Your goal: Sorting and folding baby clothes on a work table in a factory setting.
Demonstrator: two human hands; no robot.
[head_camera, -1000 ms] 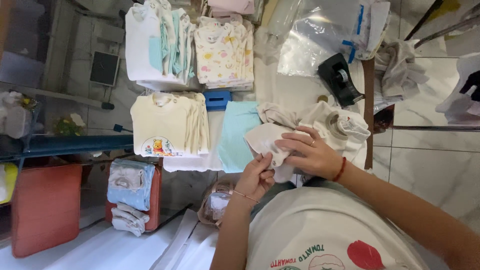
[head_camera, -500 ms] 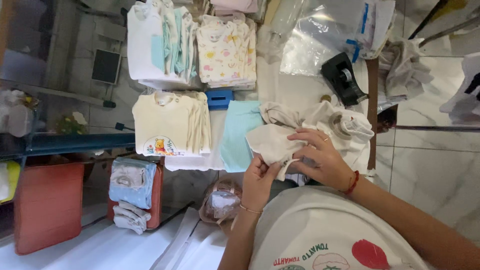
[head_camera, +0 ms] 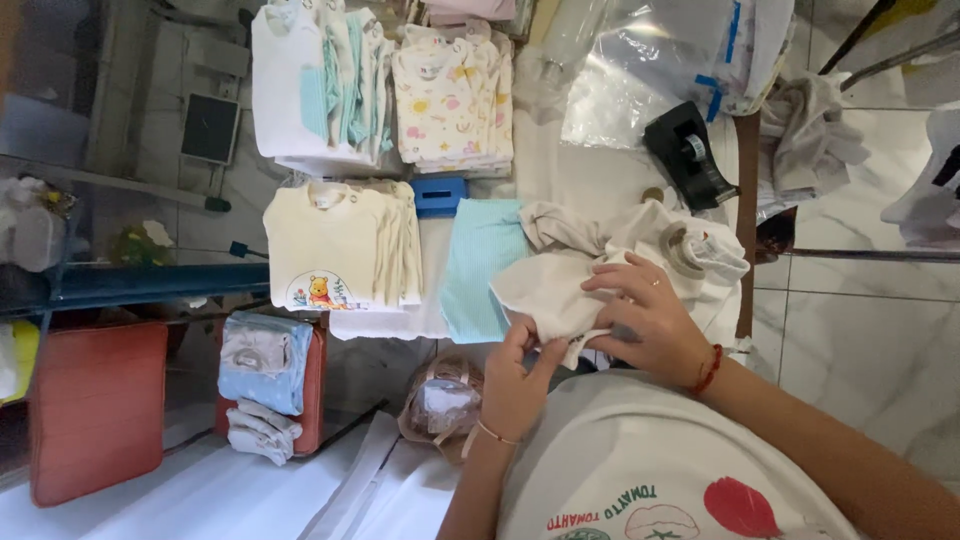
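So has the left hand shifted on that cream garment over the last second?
Yes. The left hand slid slightly toward the teal folded cloth, away from the right hand, along the cream garment.

Folded shirts (head_camera: 340, 250) lie left of the cloth (head_camera: 545, 290), tape dispenser (head_camera: 688, 155) behind.
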